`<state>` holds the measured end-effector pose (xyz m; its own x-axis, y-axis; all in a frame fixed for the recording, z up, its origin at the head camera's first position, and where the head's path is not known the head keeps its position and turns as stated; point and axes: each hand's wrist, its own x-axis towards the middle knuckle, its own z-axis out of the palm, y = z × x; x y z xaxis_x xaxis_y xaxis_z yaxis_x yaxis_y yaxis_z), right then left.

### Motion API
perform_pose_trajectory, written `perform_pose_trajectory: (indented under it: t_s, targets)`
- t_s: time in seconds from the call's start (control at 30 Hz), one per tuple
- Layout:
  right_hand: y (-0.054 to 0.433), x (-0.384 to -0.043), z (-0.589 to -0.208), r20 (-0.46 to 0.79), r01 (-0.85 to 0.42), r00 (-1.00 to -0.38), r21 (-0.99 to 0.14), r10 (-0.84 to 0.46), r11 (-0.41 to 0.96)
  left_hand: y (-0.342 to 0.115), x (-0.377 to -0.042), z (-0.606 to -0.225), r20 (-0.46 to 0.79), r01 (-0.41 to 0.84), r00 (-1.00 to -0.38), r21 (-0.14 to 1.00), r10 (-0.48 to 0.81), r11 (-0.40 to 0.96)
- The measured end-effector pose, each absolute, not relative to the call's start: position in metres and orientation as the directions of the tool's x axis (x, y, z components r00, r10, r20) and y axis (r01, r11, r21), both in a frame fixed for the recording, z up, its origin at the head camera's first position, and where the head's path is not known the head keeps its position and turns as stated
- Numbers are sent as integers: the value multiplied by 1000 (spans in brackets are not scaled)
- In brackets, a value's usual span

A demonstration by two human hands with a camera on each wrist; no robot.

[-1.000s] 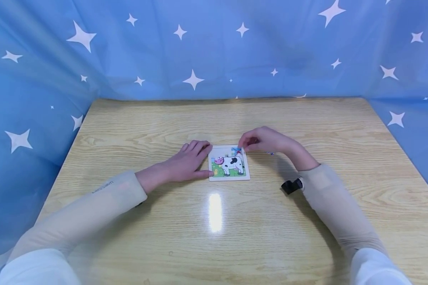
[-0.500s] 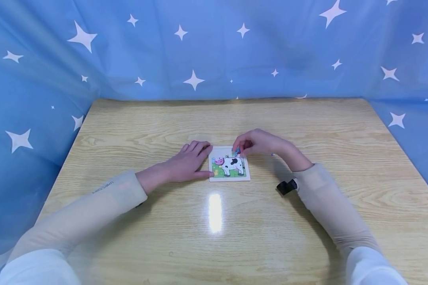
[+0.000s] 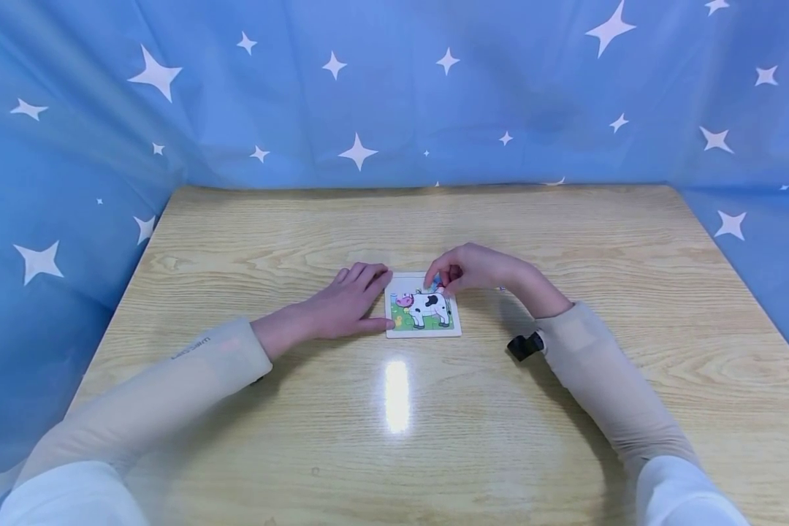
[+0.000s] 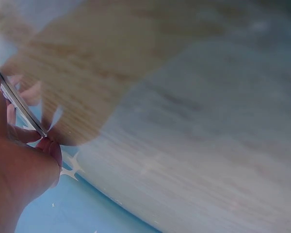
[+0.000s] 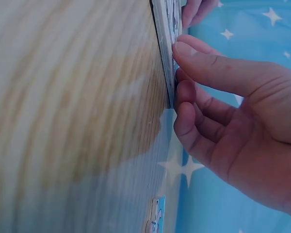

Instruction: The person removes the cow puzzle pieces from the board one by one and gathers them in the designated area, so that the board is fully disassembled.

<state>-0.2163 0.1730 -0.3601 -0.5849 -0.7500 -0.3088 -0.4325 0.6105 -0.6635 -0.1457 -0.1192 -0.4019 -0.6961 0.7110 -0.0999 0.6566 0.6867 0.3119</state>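
Observation:
A small square jigsaw puzzle of a spotted cow lies in a white frame at mid-table; part of its upper left is bare white. My left hand rests along its left side, thumb on the front left and fingers at the back left corner. Over the upper right part, my right hand pinches a blue and red puzzle piece, mostly hidden by the fingers. From the right wrist view, thumb and forefinger touch the puzzle's face, the other fingers curled.
Loose puzzle pieces lie on the wooden table to the right of the frame, mostly hidden behind the right wrist in the head view. A blue curtain with white stars hangs behind and at the sides.
My right hand has moved slightly left, from the frame's upper right corner to over the puzzle's upper right part, with the piece between its fingers. The left hand has stayed in place.

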Motion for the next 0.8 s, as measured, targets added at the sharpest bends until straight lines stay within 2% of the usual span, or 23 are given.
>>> perform_pose_trajectory:
  t_s: [0.47, 0.67, 0.8]
  targets:
    - [171, -217, -361, -327, -444, -575, -645, -750, 622, -118, -145, -401, -111, 651, -698, 312, 707, 692]
    - [171, -216, -360, -313, -495, -556, -620, -770, 609, -118, -146, -400, -117, 644, -702, 317, 703, 696]
    - [171, -215, -361, -292, -519, -566, -600, -771, 609, -118, -145, -400, -108, 647, -701, 322, 705, 692]
